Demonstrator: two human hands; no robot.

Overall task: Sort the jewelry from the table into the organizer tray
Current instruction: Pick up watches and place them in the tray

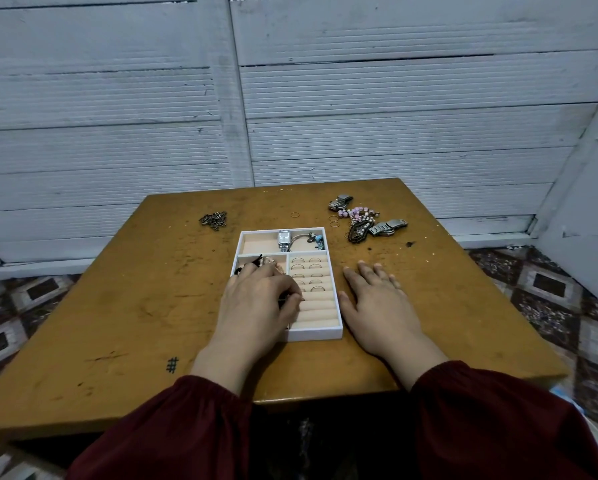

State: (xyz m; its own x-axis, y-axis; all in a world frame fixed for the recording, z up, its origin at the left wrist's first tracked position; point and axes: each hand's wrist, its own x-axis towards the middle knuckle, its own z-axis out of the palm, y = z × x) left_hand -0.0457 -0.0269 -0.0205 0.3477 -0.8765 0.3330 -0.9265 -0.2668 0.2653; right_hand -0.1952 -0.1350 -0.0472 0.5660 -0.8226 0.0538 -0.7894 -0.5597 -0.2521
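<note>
Left hand (256, 296) curls over the white, beige-lined organizer tray (320, 332) at frame centre, its grip unclear; right hand (377, 299) lies flat, fingers straight, on the brown wooden tabletop (134, 306).

We see a dim, cool, even light with no lamp in view. The wall (117, 98) reads bluish grey and the table (134, 306) a dull ochre, without glare. Shadows are soft: a thin dark rim lies beside the right hand (377, 303), and the gap below the table's near edge is almost black. The wide lens bows the wall's boards and splays the table toward the corners. The loose jewelry (363, 220) looks smeared, and the sleeves (173, 427) are soft.
</note>
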